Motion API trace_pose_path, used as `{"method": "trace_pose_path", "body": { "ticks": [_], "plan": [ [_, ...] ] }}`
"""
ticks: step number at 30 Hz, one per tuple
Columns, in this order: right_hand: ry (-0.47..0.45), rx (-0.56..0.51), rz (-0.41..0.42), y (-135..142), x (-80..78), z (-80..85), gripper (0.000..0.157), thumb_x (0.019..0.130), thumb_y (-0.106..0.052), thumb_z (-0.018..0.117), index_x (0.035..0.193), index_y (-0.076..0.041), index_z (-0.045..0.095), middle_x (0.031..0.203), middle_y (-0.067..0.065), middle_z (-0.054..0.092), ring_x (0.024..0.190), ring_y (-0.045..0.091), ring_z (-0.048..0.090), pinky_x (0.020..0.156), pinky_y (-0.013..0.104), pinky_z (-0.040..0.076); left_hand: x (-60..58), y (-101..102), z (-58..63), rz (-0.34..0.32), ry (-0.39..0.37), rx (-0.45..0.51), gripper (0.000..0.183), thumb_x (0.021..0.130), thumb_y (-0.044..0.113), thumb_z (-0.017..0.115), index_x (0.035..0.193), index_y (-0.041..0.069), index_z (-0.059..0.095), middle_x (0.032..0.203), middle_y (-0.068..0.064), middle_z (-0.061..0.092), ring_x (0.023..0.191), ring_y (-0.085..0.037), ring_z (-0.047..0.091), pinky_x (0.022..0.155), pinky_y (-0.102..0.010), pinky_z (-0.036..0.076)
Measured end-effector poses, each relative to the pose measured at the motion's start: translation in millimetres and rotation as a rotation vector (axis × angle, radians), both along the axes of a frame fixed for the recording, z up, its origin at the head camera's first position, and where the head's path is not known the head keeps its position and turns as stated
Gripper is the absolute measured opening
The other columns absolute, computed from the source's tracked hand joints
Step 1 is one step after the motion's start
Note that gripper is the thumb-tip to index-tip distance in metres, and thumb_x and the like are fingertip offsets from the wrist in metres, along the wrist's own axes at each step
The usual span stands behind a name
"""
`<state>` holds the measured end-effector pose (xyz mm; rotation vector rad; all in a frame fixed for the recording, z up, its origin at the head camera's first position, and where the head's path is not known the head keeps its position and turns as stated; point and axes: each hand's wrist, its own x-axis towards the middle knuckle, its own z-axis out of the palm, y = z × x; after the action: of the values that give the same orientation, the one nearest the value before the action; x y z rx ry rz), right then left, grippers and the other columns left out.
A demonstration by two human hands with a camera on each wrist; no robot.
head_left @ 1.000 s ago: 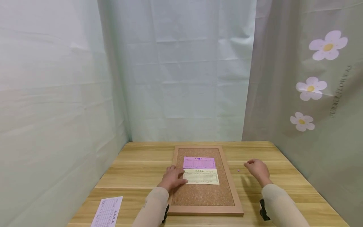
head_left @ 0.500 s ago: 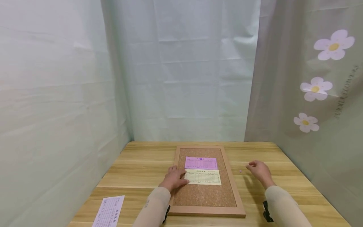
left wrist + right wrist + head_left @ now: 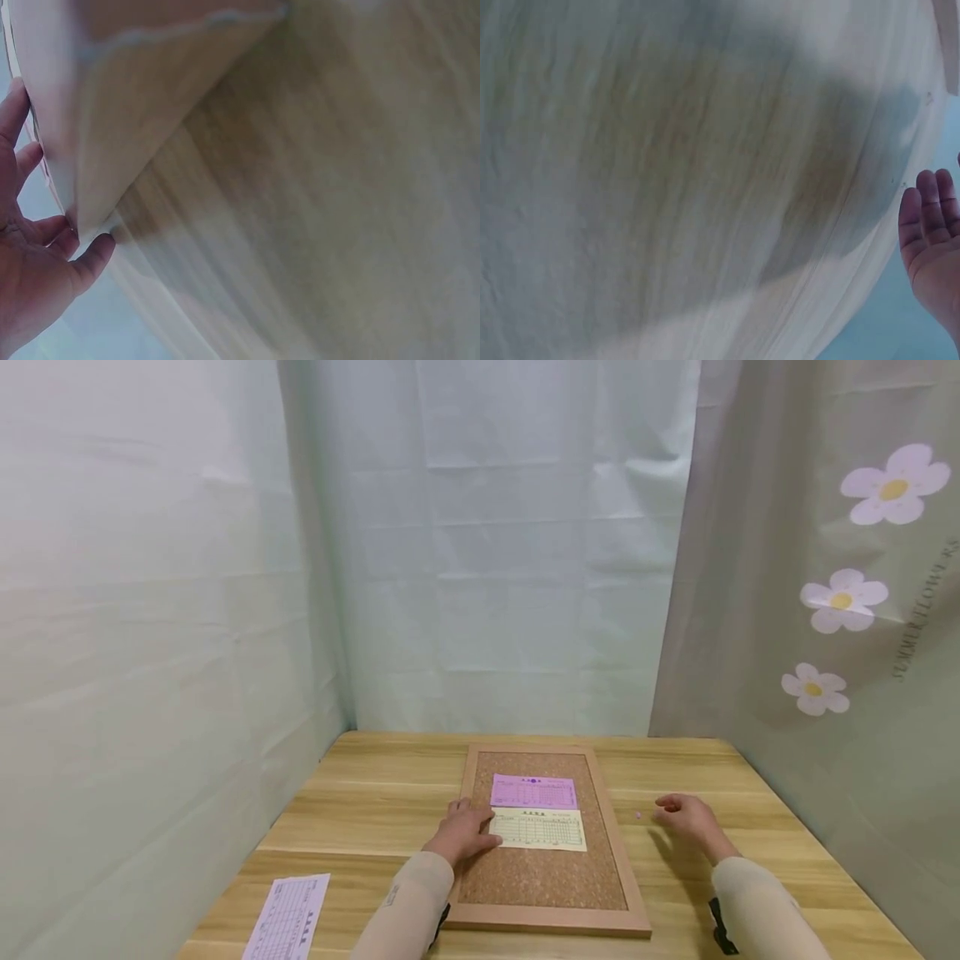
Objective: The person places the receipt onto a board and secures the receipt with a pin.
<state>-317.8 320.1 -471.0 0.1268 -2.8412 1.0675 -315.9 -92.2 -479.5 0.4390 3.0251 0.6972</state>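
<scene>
A cork board (image 3: 540,878) in a wooden frame lies on the table with two printed slips on it. The pink slip (image 3: 533,792) is on the far side; the pale yellow slip (image 3: 537,831) lies just nearer. My left hand (image 3: 461,833) rests over the board's left frame, its thumb on the yellow slip's left edge and its fingers spread in the left wrist view. Right of the board, my right hand (image 3: 690,821) hovers low over the table, fingers loosely bent. Close to its fingertips lies a tiny pinkish-purple piece (image 3: 638,815), too small to make out. A round purple dot (image 3: 533,781) shows at the pink slip's top.
Another printed slip (image 3: 287,917), pale lilac, lies at the table's front left. The wood-grain table (image 3: 390,793) is enclosed by pale curtains (image 3: 510,568) at the back and sides, the right one printed with white flowers (image 3: 840,602).
My right hand has dropped slightly and come a little nearer me beside the tiny piece. The head view has turned slightly left. My left hand stays on the board and yellow slip.
</scene>
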Motion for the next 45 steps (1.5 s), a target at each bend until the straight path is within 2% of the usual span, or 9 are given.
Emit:
{"method": "trace_pose_path", "body": {
  "ticks": [4, 11, 17, 23, 34, 39, 45],
  "plan": [
    [-0.024, -0.003, 0.018, 2, -2.5, -6.0, 0.034, 0.095, -0.014, 0.065, 0.119, 0.01, 0.062, 0.114, 0.031, 0.062, 0.106, 0.046, 0.059, 0.087, 0.054, 0.049, 1.9, 1, 2.5, -0.012, 0.01, -0.02, 0.054, 0.09, 0.034, 0.074, 0.134, 0.006, 0.062, 0.146, -0.031, 0.039, 0.135, -0.048, 0.031, 0.101, -0.062, 0.038],
    [-0.008, 0.015, 0.039, -2, -8.8, -11.2, 0.033, 0.094, -0.014, 0.067, 0.118, 0.009, 0.064, 0.113, 0.029, 0.064, 0.106, 0.045, 0.06, 0.086, 0.054, 0.05, 3.5, 0, 6.7, -0.014, 0.0, -0.016, 0.054, 0.089, 0.035, 0.075, 0.133, 0.007, 0.062, 0.145, -0.031, 0.038, 0.134, -0.048, 0.031, 0.099, -0.063, 0.038],
    [0.002, 0.006, 0.039, -8, -14.9, -18.2, 0.035, 0.094, -0.018, 0.069, 0.116, 0.009, 0.065, 0.112, 0.028, 0.064, 0.106, 0.044, 0.06, 0.089, 0.054, 0.048, 1.6, 0, 4.3, -0.013, -0.009, -0.025, 0.055, 0.089, 0.036, 0.074, 0.134, 0.007, 0.061, 0.146, -0.031, 0.038, 0.135, -0.048, 0.03, 0.1, -0.063, 0.038],
    [0.009, -0.02, 0.013, -10, -15.3, -24.0, 0.032, 0.092, -0.014, 0.07, 0.113, 0.009, 0.065, 0.108, 0.024, 0.066, 0.103, 0.04, 0.061, 0.086, 0.052, 0.049, -1.0, -1, 1.8, -0.024, -0.006, -0.023, 0.055, 0.088, 0.036, 0.075, 0.133, 0.007, 0.062, 0.145, -0.03, 0.039, 0.136, -0.048, 0.03, 0.1, -0.063, 0.038],
    [0.017, -0.007, -0.005, -15, -21.8, -25.9, 0.025, 0.091, -0.012, 0.071, 0.109, 0.006, 0.069, 0.103, 0.021, 0.068, 0.1, 0.039, 0.062, 0.088, 0.053, 0.047, 0.9, -1, 6.0, -0.021, -0.013, -0.009, 0.055, 0.088, 0.034, 0.075, 0.134, 0.007, 0.061, 0.145, -0.03, 0.039, 0.136, -0.048, 0.029, 0.101, -0.063, 0.036],
    [-0.002, 0.022, -0.008, -17, -23.0, -26.5, 0.024, 0.092, -0.013, 0.069, 0.109, 0.004, 0.069, 0.105, 0.021, 0.068, 0.101, 0.04, 0.061, 0.089, 0.055, 0.046, 2.8, -1, 6.7, -0.013, -0.03, -0.001, 0.055, 0.089, 0.034, 0.075, 0.134, 0.007, 0.061, 0.147, -0.03, 0.037, 0.137, -0.048, 0.028, 0.101, -0.063, 0.036],
    [-0.02, 0.043, -0.011, -18, -23.8, -23.1, 0.022, 0.093, -0.013, 0.068, 0.109, 0.002, 0.07, 0.109, 0.025, 0.066, 0.104, 0.043, 0.059, 0.089, 0.055, 0.045, 1.8, -1, 5.8, -0.018, -0.013, -0.005, 0.055, 0.089, 0.035, 0.075, 0.134, 0.007, 0.061, 0.147, -0.03, 0.038, 0.137, -0.048, 0.028, 0.102, -0.063, 0.036]
  ]
}}
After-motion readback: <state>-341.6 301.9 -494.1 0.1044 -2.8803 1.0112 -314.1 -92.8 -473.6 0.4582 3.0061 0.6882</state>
